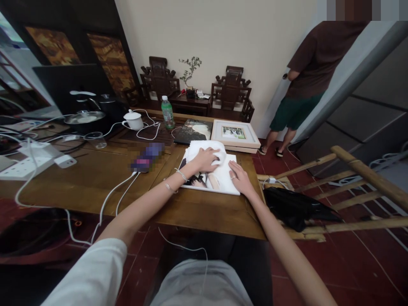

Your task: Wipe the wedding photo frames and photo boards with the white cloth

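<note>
A glossy photo panel [219, 182] with a white ground and dark figures lies flat on the wooden table [204, 214] in front of me. My left hand [207, 160] presses a bunched white cloth [204, 146] onto its upper part, fingers curled into the fabric. The cloth and hand cover some of the picture. At the panel's right edge rests my right hand [240, 178], its fingers extended and a ring on one of them. It holds nothing and touches the panel's surface.
Behind the panel lie a framed photo [236, 132] and a dark photo book [194, 131]. A green-labelled bottle [167, 112], white lidded cup [133, 120], phone [146, 157] and power strip [28, 163] stand leftward. A bamboo chair [318, 227] holds a black bag [290, 208]. Another person [306, 72] stands back right.
</note>
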### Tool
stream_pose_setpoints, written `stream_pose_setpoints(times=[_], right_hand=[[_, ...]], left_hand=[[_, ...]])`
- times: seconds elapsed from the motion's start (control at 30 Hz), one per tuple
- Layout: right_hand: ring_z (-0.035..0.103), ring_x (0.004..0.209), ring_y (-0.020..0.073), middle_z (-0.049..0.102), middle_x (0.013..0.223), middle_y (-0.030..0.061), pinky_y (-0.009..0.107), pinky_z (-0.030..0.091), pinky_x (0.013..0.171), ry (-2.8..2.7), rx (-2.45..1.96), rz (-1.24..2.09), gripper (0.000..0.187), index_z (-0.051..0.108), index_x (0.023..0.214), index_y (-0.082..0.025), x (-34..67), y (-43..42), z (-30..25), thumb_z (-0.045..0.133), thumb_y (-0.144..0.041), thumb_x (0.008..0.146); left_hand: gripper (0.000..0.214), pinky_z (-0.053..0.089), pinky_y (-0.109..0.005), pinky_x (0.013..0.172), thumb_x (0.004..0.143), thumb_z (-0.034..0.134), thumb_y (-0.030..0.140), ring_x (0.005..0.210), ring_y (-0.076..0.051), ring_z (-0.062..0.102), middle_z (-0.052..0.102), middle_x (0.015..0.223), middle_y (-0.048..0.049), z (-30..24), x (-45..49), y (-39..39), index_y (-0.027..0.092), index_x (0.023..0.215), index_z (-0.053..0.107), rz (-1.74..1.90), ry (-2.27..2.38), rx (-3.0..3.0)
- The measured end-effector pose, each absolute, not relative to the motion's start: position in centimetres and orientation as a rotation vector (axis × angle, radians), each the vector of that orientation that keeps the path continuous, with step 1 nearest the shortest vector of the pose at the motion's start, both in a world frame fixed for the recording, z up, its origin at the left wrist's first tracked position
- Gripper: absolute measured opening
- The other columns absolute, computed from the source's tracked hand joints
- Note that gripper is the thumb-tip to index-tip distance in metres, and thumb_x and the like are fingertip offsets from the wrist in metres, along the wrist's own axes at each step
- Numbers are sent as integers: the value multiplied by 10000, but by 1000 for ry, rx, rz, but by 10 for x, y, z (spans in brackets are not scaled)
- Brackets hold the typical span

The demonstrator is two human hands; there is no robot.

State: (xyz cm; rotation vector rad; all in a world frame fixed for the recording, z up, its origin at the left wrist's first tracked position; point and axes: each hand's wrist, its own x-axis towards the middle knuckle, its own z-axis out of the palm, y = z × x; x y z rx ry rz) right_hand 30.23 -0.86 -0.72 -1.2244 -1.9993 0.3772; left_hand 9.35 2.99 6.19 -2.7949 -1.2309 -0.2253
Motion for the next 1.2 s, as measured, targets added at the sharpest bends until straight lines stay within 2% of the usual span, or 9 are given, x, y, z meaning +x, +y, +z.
stream_pose_setpoints(times=[0.07,0.13,0.27,0.37,0.53,0.67,0.83,1.03,1.2], right_hand=[[396,1310,235,512,1355,81,472,295,1110,-2004,-1227,369,442,547,1283,-185,302,-9,-7,428,-235,860],[398,1309,235,510,1354,97,461,302,1109,-2013,-1237,351,442,550,1279,-160,302,-9,-7,416,-236,865],[399,1308,239,506,1353,125,460,309,1106,-2030,-1245,328,447,550,1273,-118,302,-9,-7,395,-233,870],[396,1310,235,506,1356,107,460,307,1108,-2023,-1240,341,446,548,1278,-139,302,-9,-7,404,-233,867],[393,1312,232,512,1356,62,477,298,1110,-1992,-1230,381,440,546,1284,-206,301,-10,-6,433,-231,860],[400,1308,239,512,1354,83,478,297,1110,-1995,-1235,373,433,556,1274,-183,301,-11,-5,424,-244,866],[398,1309,237,517,1353,61,482,295,1111,-1986,-1223,378,431,555,1276,-211,302,-10,-6,434,-250,864],[398,1308,235,515,1352,87,462,294,1115,-2010,-1241,367,436,556,1273,-169,303,-9,-6,419,-261,869],[397,1309,235,516,1353,63,482,287,1115,-1998,-1236,389,438,546,1283,-210,302,-10,-5,437,-251,860]], left_hand=[[343,368,-551,937,851,456,378,1178,-338,454,511,1326,-151,62,95,34,156,1011,663,-233,-1240,-2765],[327,342,-535,978,863,438,313,1193,-323,450,557,1249,-182,61,97,37,122,1031,644,-199,-1222,-2763],[322,257,-537,1056,866,376,157,1366,-281,244,405,1400,-213,62,96,31,72,1095,586,-21,-1098,-2825],[318,276,-562,1044,843,377,113,1410,-280,118,294,1478,-189,66,89,8,77,1080,586,87,-1041,-2888],[313,308,-568,1036,804,390,89,1410,-333,97,153,1535,-148,77,73,-54,91,995,638,155,-978,-3002],[315,311,-561,1038,775,419,80,1406,-343,110,141,1536,-142,82,66,-83,101,1000,638,177,-968,-3052],[332,272,-545,1066,812,409,114,1413,-278,134,197,1527,-115,79,69,-55,132,1092,586,109,-998,-3081],[357,230,-615,1040,892,346,230,1413,-312,101,156,1521,-197,72,88,8,78,1144,548,87,-1140,-3021],[392,177,-615,1057,869,400,227,1409,-310,111,172,1523,-178,64,98,32,106,1218,530,28,-1158,-2935]])
